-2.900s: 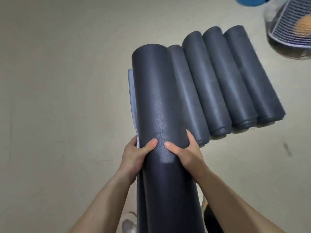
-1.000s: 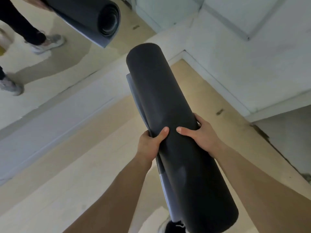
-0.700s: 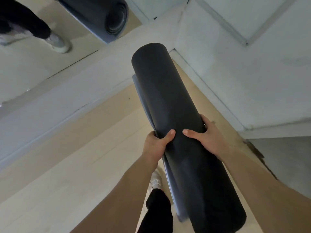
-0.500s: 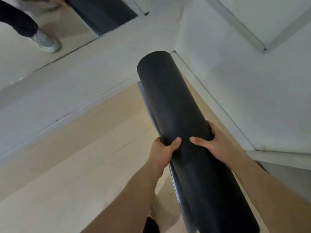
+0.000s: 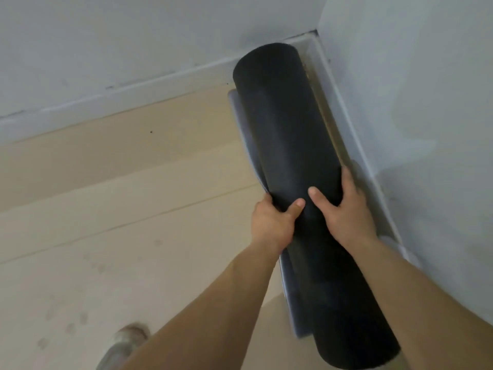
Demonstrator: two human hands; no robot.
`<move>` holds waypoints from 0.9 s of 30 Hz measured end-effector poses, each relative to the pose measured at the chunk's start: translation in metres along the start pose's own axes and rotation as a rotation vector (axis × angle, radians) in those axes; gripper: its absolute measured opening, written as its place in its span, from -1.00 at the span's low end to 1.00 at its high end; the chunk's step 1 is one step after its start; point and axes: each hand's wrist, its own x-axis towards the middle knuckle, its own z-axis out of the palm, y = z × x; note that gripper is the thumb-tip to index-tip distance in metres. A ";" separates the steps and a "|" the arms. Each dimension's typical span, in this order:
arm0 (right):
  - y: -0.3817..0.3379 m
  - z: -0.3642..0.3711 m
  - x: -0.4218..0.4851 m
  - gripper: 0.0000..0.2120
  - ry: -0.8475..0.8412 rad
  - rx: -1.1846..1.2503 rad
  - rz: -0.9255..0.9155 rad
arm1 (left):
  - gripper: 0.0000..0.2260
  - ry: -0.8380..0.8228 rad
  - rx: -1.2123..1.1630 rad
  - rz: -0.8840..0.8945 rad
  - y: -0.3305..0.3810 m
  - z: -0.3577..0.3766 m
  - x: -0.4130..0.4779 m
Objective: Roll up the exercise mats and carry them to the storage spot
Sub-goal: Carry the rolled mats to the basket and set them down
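Far left: pale plank floor [image 5: 93, 196], faintly smudged, bounded at the top by a white baseboard [image 5: 106, 94] and a grey-white wall [image 5: 120, 36]. Lower left: a blurred light shoe [image 5: 125, 340] on the planks.

Left of centre: left hand [image 5: 273, 222], bare forearm behind it, clamped on the near-middle of the rolled mat [image 5: 288, 145], thumb laid over the top of the roll, fingers wrapped under its left flank and out of sight.

Centre: the rolled mat itself, dark and matte, a long cylinder held lengthwise away from the body, far end pointing into the room corner [image 5: 316, 33], near end at the lower right edge of view. Along its left underside: a lighter grey loose flap [image 5: 290, 311] of the same mat, just beside the roll. Contact between roll and floor: cannot tell.

Right of centre: right hand [image 5: 344, 214], likewise clamped on the roll, thumb across the top close to the left thumb without touching, fingers curled over the right flank.

Far right: a second baseboard [image 5: 344, 124] just beside the roll, and the adjoining wall [image 5: 413, 102].
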 end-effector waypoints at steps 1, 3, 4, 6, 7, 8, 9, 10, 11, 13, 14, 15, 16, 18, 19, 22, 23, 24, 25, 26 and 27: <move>0.001 0.000 0.005 -0.18 0.032 -0.051 -0.012 | -0.58 0.042 0.021 0.029 0.003 0.008 0.003; 0.003 -0.003 0.011 -0.27 0.116 -0.125 -0.040 | -0.56 0.060 0.062 0.075 0.010 0.021 0.008; 0.004 -0.006 0.013 -0.30 0.148 -0.159 -0.050 | -0.54 0.052 0.091 0.089 0.016 0.025 0.011; 0.004 -0.013 0.018 -0.34 0.154 -0.218 -0.074 | -0.49 0.029 0.139 0.079 0.024 0.028 0.016; 0.001 -0.018 0.019 -0.35 0.136 -0.242 -0.071 | -0.48 0.001 0.141 0.067 0.027 0.026 0.017; -0.003 -0.022 0.018 -0.36 0.114 -0.270 -0.057 | -0.48 -0.043 0.142 0.054 0.029 0.021 0.016; -0.009 -0.026 0.013 -0.37 0.100 -0.305 -0.052 | -0.47 -0.090 0.168 0.049 0.031 0.011 0.012; -0.017 -0.030 0.005 -0.38 0.097 -0.339 -0.054 | -0.45 -0.120 0.230 0.047 0.031 -0.001 0.005; -0.025 -0.032 -0.007 -0.39 0.099 -0.362 -0.065 | -0.40 -0.128 0.309 0.047 0.033 -0.016 -0.006; -0.045 -0.038 -0.044 -0.40 0.066 -0.390 -0.084 | -0.36 -0.103 0.442 0.032 0.038 -0.051 -0.037; -0.057 -0.040 -0.066 -0.41 0.034 -0.403 -0.084 | -0.38 -0.101 0.492 0.025 0.040 -0.070 -0.057; -0.069 -0.042 -0.089 -0.40 -0.001 -0.414 -0.087 | -0.41 -0.106 0.551 0.019 0.042 -0.091 -0.078; -0.082 -0.043 -0.112 -0.40 -0.035 -0.425 -0.094 | -0.44 -0.112 0.616 0.016 0.044 -0.113 -0.099; -0.113 -0.042 -0.157 -0.41 -0.099 -0.457 -0.140 | -0.46 -0.091 0.711 0.000 0.046 -0.161 -0.138; -0.129 -0.041 -0.176 -0.41 -0.125 -0.485 -0.178 | -0.46 -0.058 0.731 -0.014 0.048 -0.185 -0.158; -0.183 -0.030 -0.234 -0.42 -0.218 -0.593 -0.305 | -0.48 0.072 0.708 -0.055 0.050 -0.251 -0.221; -0.202 -0.025 -0.255 -0.42 -0.258 -0.624 -0.352 | -0.49 0.115 0.675 -0.070 0.048 -0.272 -0.244; -0.221 -0.020 -0.277 -0.41 -0.295 -0.654 -0.404 | -0.50 0.157 0.639 -0.081 0.045 -0.292 -0.267; -0.239 -0.013 -0.298 -0.42 -0.324 -0.687 -0.460 | -0.51 0.193 0.606 -0.087 0.040 -0.310 -0.289; -0.256 -0.005 -0.319 -0.42 -0.346 -0.721 -0.513 | -0.52 0.220 0.584 -0.091 0.033 -0.327 -0.310; -0.272 0.004 -0.341 -0.42 -0.365 -0.753 -0.563 | -0.52 0.245 0.570 -0.097 0.025 -0.345 -0.331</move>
